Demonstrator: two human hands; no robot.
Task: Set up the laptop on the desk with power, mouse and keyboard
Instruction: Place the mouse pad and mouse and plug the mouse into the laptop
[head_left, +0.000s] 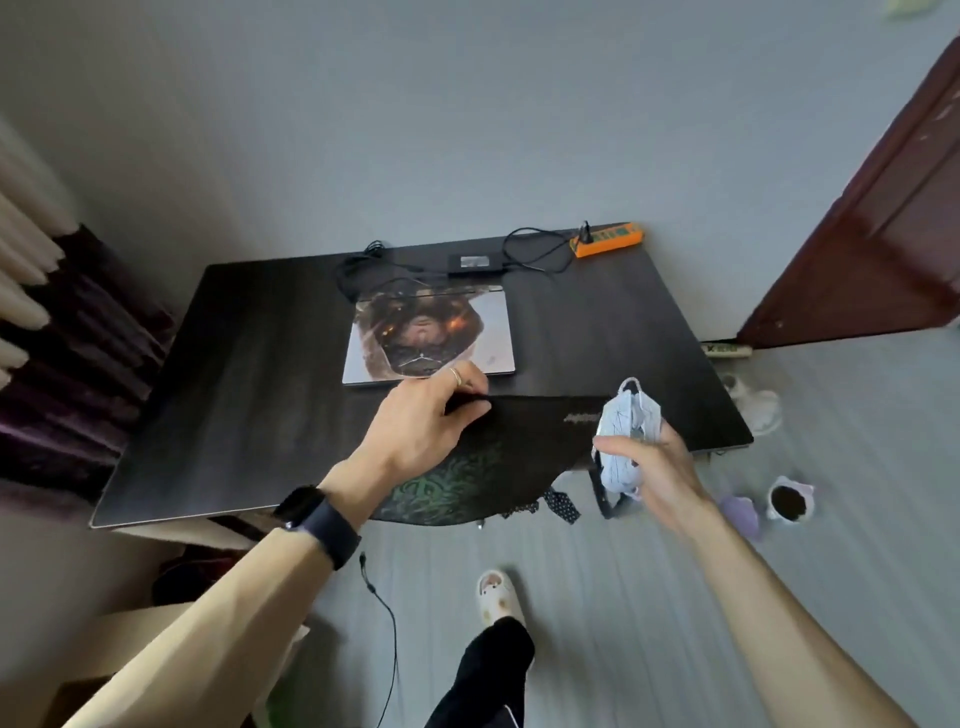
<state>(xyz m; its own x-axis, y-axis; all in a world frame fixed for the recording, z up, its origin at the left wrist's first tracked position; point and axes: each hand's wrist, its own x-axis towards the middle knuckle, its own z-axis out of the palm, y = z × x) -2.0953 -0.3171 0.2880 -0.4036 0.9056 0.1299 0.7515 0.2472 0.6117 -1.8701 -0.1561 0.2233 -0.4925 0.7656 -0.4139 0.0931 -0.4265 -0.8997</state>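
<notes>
A closed laptop (431, 338) with a picture on its lid lies in the middle of the dark desk (249, 374). Behind it sit a black power adapter (471, 264) with its cable and an orange power strip (609, 240) with a plug in it. A black mouse mat (540, 431) with a green pattern lies at the desk's front edge and hangs over it. My left hand (431, 421) pinches the mat's far left edge, just in front of the laptop. My right hand (649, 467) holds a crumpled white face mask (626, 421) above the desk's front right corner. No mouse or keyboard is in view.
A dark red door (883, 218) stands at the right. On the floor lie white shoes (756, 405), a cup (789, 501), a purple item (743, 514), a slipper (498, 597) and a loose black cable (384, 613). Curtains (52, 338) hang at the left.
</notes>
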